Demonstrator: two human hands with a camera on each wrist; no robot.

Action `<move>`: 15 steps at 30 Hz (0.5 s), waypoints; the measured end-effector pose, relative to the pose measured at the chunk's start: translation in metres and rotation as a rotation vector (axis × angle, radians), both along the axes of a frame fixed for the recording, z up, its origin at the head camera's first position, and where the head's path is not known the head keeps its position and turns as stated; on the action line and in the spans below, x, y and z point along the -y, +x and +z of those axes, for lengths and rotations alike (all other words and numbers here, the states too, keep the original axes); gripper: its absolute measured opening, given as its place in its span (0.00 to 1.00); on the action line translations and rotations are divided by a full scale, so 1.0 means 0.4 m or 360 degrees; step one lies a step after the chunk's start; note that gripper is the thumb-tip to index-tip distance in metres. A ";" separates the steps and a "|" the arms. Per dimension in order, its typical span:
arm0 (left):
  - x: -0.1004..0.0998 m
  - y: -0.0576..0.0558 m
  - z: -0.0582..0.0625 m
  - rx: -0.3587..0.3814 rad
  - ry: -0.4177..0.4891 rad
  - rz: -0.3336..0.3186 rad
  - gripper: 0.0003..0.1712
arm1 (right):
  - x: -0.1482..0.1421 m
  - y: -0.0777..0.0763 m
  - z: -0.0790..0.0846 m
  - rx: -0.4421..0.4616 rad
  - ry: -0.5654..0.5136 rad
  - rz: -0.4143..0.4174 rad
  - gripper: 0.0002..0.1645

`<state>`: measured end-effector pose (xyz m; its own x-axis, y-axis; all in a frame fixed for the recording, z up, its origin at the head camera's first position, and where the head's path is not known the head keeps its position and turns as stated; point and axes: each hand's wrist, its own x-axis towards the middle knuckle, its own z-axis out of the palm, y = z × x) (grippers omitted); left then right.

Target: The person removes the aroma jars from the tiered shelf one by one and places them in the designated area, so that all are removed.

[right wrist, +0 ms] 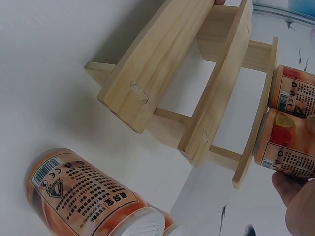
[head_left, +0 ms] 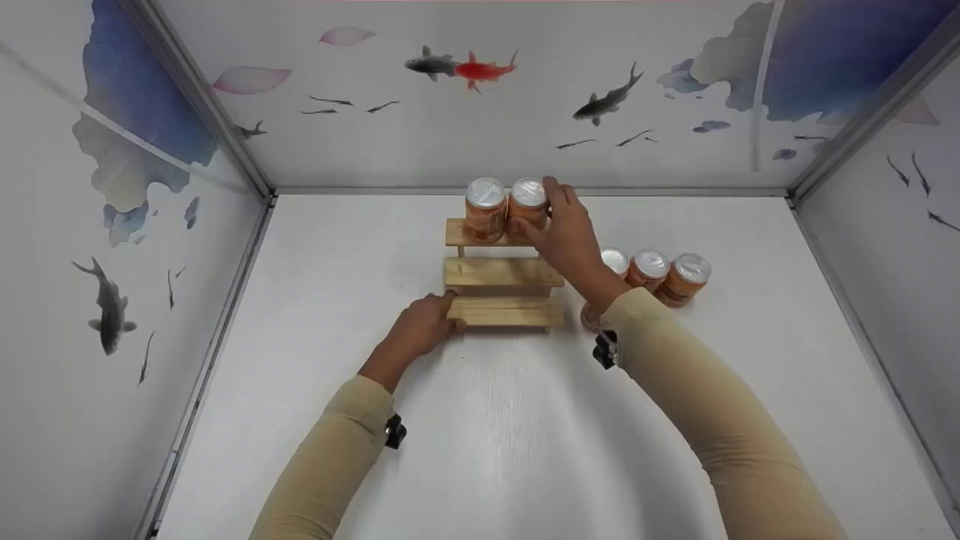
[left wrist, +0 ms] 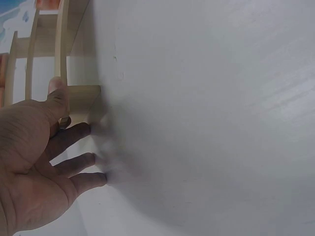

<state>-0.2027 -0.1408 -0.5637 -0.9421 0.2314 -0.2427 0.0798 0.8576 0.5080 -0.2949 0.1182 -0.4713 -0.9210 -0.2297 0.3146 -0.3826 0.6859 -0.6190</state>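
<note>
A small three-step wooden rack (head_left: 504, 271) stands on the white table. On its top step are two orange cans with silver lids, side by side. My right hand (head_left: 568, 234) grips the right-hand can (head_left: 528, 196), thumb in front and fingers round its far side; it touches or nearly touches the left-hand can (head_left: 486, 211). In the right wrist view, both cans stand along the top board. My left hand (head_left: 421, 322) pinches the left end of the lowest step. The left wrist view shows the thumb on this board (left wrist: 61, 44), with the other fingers spread near the table.
Several more orange cans (head_left: 688, 279) stand to the right of the rack, partly hidden by my right forearm and sleeve. White panels printed with fish (head_left: 480, 70) enclose the table at the back and sides.
</note>
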 end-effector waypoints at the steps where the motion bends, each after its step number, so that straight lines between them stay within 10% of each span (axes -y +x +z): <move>1: 0.000 0.000 -0.001 -0.0003 0.0002 0.0002 0.35 | 0.000 0.000 -0.001 0.0002 -0.0007 0.0003 0.48; 15: 0.002 -0.003 -0.004 0.0003 0.0036 0.0004 0.34 | -0.005 0.005 -0.014 -0.0109 -0.0082 0.0042 0.46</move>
